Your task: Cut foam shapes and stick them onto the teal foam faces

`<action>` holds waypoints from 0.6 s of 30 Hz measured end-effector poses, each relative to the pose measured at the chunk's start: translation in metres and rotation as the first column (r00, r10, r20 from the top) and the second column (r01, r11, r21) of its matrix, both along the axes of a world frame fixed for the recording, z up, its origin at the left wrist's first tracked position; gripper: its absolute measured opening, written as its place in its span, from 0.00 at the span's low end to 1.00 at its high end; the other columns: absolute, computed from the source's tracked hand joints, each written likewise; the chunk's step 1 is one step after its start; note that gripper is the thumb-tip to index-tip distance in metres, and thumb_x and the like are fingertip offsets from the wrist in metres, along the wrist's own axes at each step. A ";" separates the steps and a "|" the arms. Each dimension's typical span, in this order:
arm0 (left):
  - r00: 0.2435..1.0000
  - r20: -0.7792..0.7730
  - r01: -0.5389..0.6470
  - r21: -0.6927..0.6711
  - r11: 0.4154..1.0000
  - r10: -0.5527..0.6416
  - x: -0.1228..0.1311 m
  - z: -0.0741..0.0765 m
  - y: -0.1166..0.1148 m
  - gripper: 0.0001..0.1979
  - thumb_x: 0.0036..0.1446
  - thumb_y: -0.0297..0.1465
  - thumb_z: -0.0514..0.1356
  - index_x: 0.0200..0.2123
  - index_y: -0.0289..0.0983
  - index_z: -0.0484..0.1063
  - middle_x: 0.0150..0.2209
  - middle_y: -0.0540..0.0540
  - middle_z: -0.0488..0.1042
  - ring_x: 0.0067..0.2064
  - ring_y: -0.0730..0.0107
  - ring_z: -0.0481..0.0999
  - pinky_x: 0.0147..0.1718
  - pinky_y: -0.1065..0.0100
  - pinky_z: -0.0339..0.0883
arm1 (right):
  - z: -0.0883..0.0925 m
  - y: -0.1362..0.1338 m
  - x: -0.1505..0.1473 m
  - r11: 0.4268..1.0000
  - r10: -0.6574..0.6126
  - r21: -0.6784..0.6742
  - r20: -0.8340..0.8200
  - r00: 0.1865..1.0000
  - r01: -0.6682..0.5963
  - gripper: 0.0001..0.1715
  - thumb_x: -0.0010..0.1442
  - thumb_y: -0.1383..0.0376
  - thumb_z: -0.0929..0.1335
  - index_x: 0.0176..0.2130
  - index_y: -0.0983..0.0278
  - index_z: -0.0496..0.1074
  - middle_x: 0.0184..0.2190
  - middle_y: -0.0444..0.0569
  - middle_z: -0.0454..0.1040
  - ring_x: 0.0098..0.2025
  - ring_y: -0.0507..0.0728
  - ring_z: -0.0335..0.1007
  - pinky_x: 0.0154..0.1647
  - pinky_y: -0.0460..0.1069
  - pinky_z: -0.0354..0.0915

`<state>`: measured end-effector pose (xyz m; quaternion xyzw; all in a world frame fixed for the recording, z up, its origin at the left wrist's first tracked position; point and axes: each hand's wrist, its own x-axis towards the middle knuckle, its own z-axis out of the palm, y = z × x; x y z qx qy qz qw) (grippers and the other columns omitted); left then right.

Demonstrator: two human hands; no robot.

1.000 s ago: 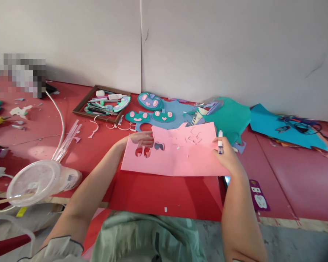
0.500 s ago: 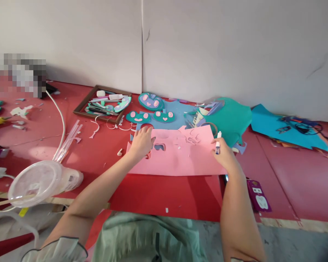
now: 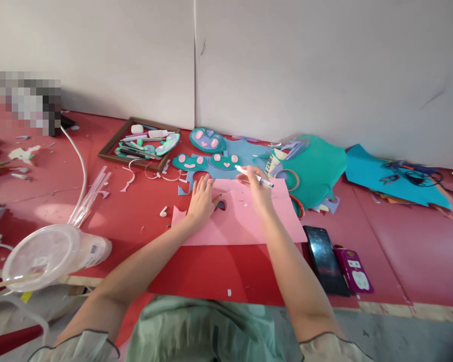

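Note:
A pink foam sheet [image 3: 241,229] with cut-out holes lies in front of me on the red table. My left hand [image 3: 202,203] rests on its left part, fingers spread. Over the sheet's upper right part, my right hand [image 3: 257,188] grips a white marker [image 3: 264,181], held nearly level with its dark blue end to the right. Just beyond the sheet are teal shapes with pink eyes and mouths, among them a teal face piece [image 3: 226,161]. A roll of tape [image 3: 288,178] and an orange-handled tool [image 3: 297,206] touch or lie near the sheet's right edge.
A brown tray [image 3: 115,138] holds pens and cutters at the back left. A clear plastic tub [image 3: 94,249] lies at the front left, near clear sticks [image 3: 90,198]. To the right are a black phone [image 3: 324,261], a purple packet [image 3: 357,271], teal foam [image 3: 317,166] and blue sheets [image 3: 392,176].
My right hand has moved left with the marker, from the sheet's right edge to over its upper part. The phone and orange-handled tool now show. My left hand stays on the sheet.

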<state>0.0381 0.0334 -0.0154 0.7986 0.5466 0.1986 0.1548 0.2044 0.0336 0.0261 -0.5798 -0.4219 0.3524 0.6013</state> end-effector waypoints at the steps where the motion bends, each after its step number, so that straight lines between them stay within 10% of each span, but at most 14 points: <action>1: 1.000 0.015 0.003 0.002 1.000 -0.003 -0.001 -0.001 0.000 0.25 0.62 0.32 0.54 0.60 0.31 0.59 0.66 0.32 0.58 0.69 0.54 0.54 0.67 0.48 0.44 | -0.005 0.007 -0.009 1.000 -0.024 -0.011 -0.053 0.998 0.024 0.17 0.53 0.50 0.70 0.30 0.60 0.66 0.18 0.38 0.67 0.23 0.51 0.67 0.36 0.49 0.71; 5: 0.999 0.034 0.018 -0.001 1.000 -0.018 -0.003 -0.007 -0.001 0.26 0.60 0.30 0.55 0.61 0.31 0.58 0.66 0.31 0.58 0.69 0.54 0.54 0.67 0.46 0.46 | -0.025 0.029 -0.028 0.993 0.011 -0.110 -0.300 0.954 -0.046 0.12 0.53 0.54 0.67 0.29 0.58 0.62 0.09 0.30 0.51 0.13 0.48 0.51 0.27 0.49 0.71; 11: 0.990 0.058 -0.125 -0.076 0.989 0.130 -0.005 -0.014 0.000 0.31 0.54 0.34 0.61 0.59 0.30 0.60 0.66 0.28 0.55 0.69 0.45 0.51 0.66 0.42 0.45 | -0.049 0.034 -0.024 0.982 0.026 -0.166 -0.339 0.940 -0.087 0.14 0.52 0.52 0.68 0.28 0.59 0.66 0.15 0.37 0.67 0.20 0.51 0.68 0.31 0.49 0.72; 18: 0.970 0.147 -0.177 -0.106 0.978 0.192 -0.012 -0.015 0.012 0.18 0.54 0.31 0.60 0.49 0.35 0.67 0.65 0.33 0.59 0.68 0.48 0.56 0.66 0.44 0.48 | -0.050 0.026 -0.033 0.992 0.098 -0.058 -0.178 0.979 -0.109 0.19 0.50 0.50 0.71 0.26 0.58 0.63 0.12 0.34 0.62 0.18 0.51 0.63 0.37 0.52 0.73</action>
